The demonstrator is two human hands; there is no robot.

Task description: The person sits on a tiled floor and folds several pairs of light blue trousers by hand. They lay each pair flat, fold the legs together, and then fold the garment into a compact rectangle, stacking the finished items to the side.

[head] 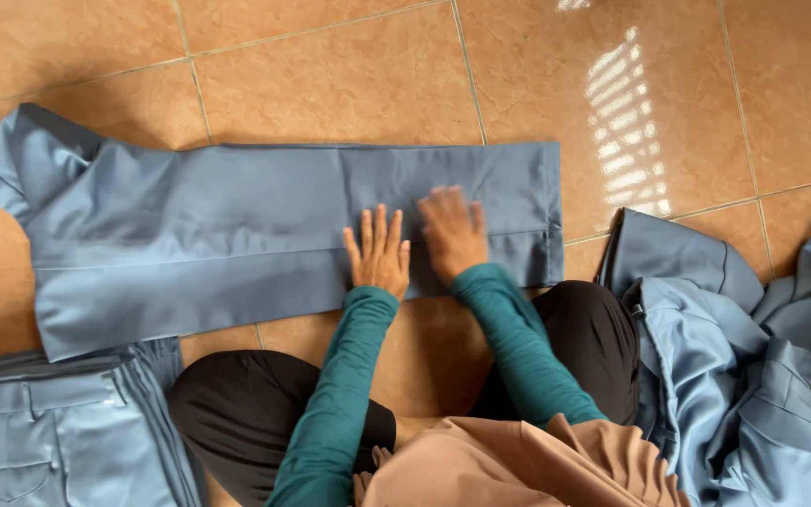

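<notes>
My left hand [379, 252] lies flat on the folded pair of blue-grey cloth trousers [237, 230], palm down, fingers straight and only slightly spread, pointing away from me; it grips nothing and simply presses on the fabric near the lower edge of the fold. My right hand [451, 230] is just beside it, a little further up the cloth, also palm down and open on the same trousers. It is blurred, so I cannot tell how far its fingers are spread, though it does not look closed around anything. The two hands are near each other without touching. The trousers are stretched lengthwise across the glossy orange-brown tiled floor [330, 75] in front of my knees, with the hem end at my right, just past my right hand, and the wider waist end far off to my left, where the cloth bunches and lifts a little. A crease runs along the length of the trousers. Both my arms are in teal long sleeves [335, 394], and my legs in black cloth [255, 413] are folded under me on the tiles. At my left knee sits a stack of folded lighter blue garments [49, 422], touching the lower edge of the trousers. At my right lies a loose heap of crumpled blue garments [743, 366], apart from the trousers I am pressing.
</notes>
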